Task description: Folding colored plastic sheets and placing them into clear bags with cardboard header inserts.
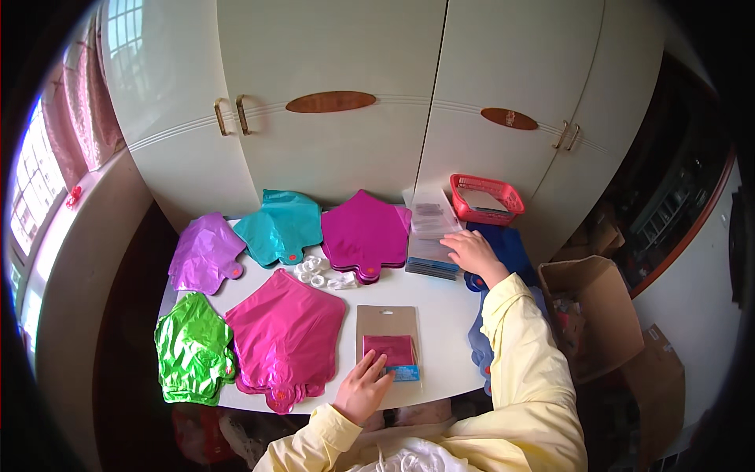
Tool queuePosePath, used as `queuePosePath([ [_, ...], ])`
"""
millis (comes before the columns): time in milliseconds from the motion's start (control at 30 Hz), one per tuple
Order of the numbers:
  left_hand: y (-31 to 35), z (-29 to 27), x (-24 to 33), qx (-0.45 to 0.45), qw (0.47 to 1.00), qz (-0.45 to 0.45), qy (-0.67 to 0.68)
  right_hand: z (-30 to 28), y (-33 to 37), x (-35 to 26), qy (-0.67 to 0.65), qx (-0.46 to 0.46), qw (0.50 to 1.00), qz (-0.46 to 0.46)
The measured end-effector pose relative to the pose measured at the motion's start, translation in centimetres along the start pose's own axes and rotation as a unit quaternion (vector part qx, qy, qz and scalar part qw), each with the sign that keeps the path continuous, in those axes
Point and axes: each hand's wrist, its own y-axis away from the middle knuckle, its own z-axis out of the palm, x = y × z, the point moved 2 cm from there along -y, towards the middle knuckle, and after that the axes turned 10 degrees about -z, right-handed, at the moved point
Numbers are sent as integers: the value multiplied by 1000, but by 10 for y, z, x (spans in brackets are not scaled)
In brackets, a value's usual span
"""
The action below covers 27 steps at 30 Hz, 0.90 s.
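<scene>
In front of me on the white table lies a flat clear packet with a brown card backing (377,321), a folded magenta foil piece (391,347) and a blue strip (406,373) at its lower end. My left hand (363,387) rests at the packet's lower left with fingers outstretched, touching it. Farther off, my right hand (474,253) reaches beside clear plastic bags (435,220) and a stack of blue-edged flat packets (432,268). Its fingers extend apart, and I see nothing held; whether the fingertips touch the bags I cannot tell.
Star-shaped foil balloons lie in piles: pink (287,334), green (193,346), lilac (204,253), teal (281,228), purple (366,232) and dark blue (507,248). White ribbon rolls (314,269) sit mid-table. A red basket (487,198) stands behind; an open cardboard box (594,315) is right.
</scene>
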Motion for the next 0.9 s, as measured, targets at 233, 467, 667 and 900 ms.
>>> queuePosePath([
  [233, -1, 1, 0, 6, 1000, 3, -9, 11, -2, 1, 23, 57, 997, -53],
  [467, -1, 1, 1, 7, 1000, -3, -8, 15, -21, -1, 174, 98, 974, -111],
  [667, -1, 2, -1, 5, 1000, 0, -5, 24, -38, 9, 223, 61, 971, -57],
  [900, -1, 1, -2, 0, 1000, -5, 1, 11, -40, -7, 63, 15, 994, 89],
])
